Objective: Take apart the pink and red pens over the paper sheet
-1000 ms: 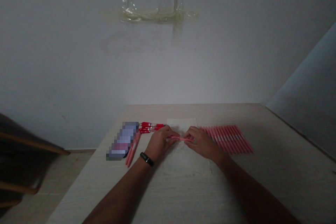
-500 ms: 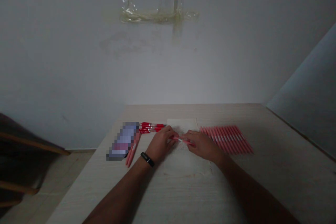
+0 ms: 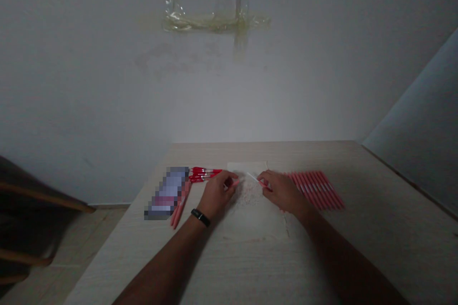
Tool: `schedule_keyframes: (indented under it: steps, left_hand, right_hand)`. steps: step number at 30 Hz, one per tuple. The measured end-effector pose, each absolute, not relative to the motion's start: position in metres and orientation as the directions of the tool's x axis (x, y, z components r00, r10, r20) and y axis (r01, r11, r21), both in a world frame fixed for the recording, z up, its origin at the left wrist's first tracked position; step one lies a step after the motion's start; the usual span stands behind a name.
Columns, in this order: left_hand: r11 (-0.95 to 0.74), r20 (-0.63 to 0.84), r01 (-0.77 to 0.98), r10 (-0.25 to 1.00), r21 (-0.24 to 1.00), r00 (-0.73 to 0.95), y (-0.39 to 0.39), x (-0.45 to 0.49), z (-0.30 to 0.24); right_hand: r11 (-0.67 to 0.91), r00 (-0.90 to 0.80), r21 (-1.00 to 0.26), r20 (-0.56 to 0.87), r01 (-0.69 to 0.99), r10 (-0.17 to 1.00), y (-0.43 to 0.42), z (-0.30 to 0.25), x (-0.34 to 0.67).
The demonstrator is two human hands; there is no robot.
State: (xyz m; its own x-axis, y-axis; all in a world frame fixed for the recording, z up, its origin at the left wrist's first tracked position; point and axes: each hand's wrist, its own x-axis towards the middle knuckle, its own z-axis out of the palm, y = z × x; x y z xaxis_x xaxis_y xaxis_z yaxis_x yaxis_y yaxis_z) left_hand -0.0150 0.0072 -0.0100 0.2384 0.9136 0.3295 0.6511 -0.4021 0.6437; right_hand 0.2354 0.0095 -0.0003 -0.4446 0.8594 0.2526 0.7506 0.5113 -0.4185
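Observation:
Over a pale sheet (image 3: 250, 224), my two hands are apart, each pinching one part of a pink pen. My left hand (image 3: 217, 193) has its thumb and fingertips on a short pink pen piece (image 3: 235, 183), mostly hidden by the fingers. In my right hand (image 3: 281, 190) is a pink pen barrel (image 3: 264, 185), with a thin white stick like a refill (image 3: 252, 177) pointing out to the left. Small pale crumbs (image 3: 248, 194) are scattered on the sheet between the hands.
Right of the sheet, several pink pens (image 3: 317, 189) lie in a neat slanted row. Several red pens (image 3: 202, 174) lie at the back left. Pink pens (image 3: 182, 205) rest beside a blurred phone-like object (image 3: 166, 193). A wall (image 3: 265, 100) stands behind the table.
My hands have moved apart, and the pink pen between them has come into two parts. The thin white stick now shows from the right-hand part.

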Motion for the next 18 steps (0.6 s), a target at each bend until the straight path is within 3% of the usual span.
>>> schedule_keyframes:
  steps: [7,18]
  left_hand:
    - [-0.339,0.231,0.661,0.941,0.669,0.249,0.004,-0.006,-0.012]
    - [-0.333,0.247,0.614,0.943,0.715,0.223,0.007,-0.006,-0.021]
  right_hand:
    - [0.504,-0.455,-0.424,0.22,0.752,0.863,0.006,0.005,0.231]
    - [0.488,-0.45,-0.425,0.193,0.763,0.872,0.004,0.003,0.231]
